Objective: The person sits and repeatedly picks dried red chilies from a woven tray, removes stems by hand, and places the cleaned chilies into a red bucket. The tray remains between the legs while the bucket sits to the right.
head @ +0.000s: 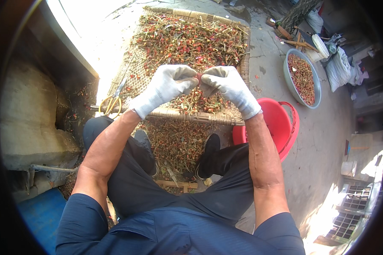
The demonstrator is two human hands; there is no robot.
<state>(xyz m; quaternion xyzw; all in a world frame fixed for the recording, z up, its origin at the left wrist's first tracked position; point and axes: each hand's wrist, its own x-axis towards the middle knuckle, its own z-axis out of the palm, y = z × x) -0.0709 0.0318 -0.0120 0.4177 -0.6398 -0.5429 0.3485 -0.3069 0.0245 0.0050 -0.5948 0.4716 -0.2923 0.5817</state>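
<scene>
My left hand [170, 84] and my right hand [225, 84], both in white work gloves with grey palms, meet fingertip to fingertip. Between them they pinch a small dark red piece [199, 77], mostly hidden by the fingers; it looks like a dried pepper. Below the hands lies a woven wicker tray [126, 71] spread with red bits, green stems and stalks [191, 41]. Scissors with yellow handles [115, 98] rest on the tray's near left corner, left of my left hand.
A red plastic basket [274, 121] stands by my right knee. Farther right are a grey-blue basin [317, 92] of red bits and white sacks [338, 68]. Stem litter [178, 143] covers the ground between my shoes. A concrete block [28, 111] is at the left.
</scene>
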